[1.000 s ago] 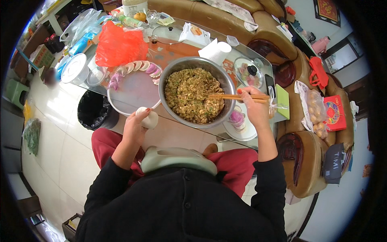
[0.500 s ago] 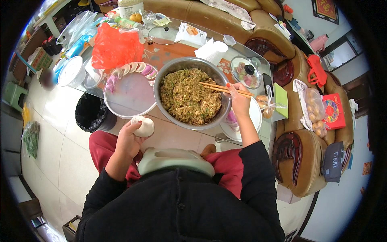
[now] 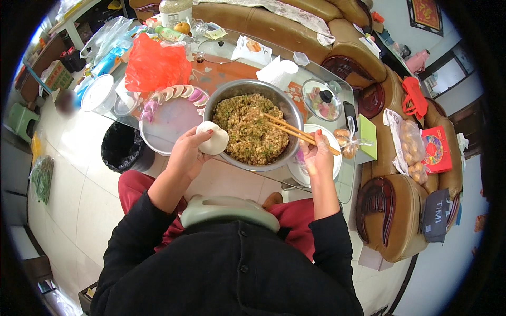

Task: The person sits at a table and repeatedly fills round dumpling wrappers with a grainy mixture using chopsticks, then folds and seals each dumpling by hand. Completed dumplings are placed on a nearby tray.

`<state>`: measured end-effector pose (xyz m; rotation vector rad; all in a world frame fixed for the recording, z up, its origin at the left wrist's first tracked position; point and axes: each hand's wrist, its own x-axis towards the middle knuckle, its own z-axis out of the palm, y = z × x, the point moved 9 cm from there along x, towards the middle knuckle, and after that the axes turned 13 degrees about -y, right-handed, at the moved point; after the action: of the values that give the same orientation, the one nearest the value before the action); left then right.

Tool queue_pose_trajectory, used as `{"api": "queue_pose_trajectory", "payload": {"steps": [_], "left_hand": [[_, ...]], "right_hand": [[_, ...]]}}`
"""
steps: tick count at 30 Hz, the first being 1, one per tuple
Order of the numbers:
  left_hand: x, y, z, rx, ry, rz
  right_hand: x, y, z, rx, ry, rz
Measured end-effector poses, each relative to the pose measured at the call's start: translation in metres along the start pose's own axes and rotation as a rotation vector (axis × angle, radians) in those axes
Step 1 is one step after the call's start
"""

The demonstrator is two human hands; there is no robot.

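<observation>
A round white dough wrapper (image 3: pixel 215 141) is pinched in my left hand (image 3: pixel 185 151), held at the left front rim of a steel bowl (image 3: pixel 206 109). Chopped greenish-brown filling (image 3: pixel 247 129) fills the bowl. My right hand (image 3: pixel 319 158) grips a pair of wooden chopsticks (image 3: pixel 295 131), their tips in the filling. To the left, a round translucent tray (image 3: pixel 171 124) carries several white and purple dumplings (image 3: pixel 174 92) along its far rim. Under my right hand, a white plate (image 3: pixel 332 141) holds purple wrappers, partly hidden by the bowl and hand.
A red plastic bag (image 3: pixel 157 63) and a white lidded tub (image 3: pixel 99 94) stand at the table's left. At the right are a glass lid (image 3: pixel 314 100), a phone (image 3: pixel 350 116) and bagged buns (image 3: pixel 345 138). A black-lined bin (image 3: pixel 124 147) stands beside my left knee.
My left hand has lifted the wrapper forward and right to the bowl's rim. My right hand has moved down and nearer me, with the chopsticks now steeper across the bowl.
</observation>
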<state>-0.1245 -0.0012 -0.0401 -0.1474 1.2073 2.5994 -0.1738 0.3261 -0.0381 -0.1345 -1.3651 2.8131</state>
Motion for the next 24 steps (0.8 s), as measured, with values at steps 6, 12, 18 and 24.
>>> {"api": "queue_pose_trajectory", "payload": {"steps": [6,12,18,24], "left_hand": [[0.006,-0.004,0.001,-0.088,0.05,-0.018],[0.006,-0.014,-0.004,-0.061,0.011,-0.052],[-0.011,-0.015,-0.02,-0.052,-0.007,-0.064],[-0.011,-0.046,-0.024,-0.153,-0.036,-0.144]], "right_hand": [[0.001,-0.022,-0.009,-0.204,-0.082,-0.152],[-0.017,-0.051,0.032,-0.974,-0.144,-0.524],[0.002,-0.049,0.076,-1.325,-0.258,-0.581],[0.006,-0.016,0.072,-1.114,-0.228,-0.305]]}}
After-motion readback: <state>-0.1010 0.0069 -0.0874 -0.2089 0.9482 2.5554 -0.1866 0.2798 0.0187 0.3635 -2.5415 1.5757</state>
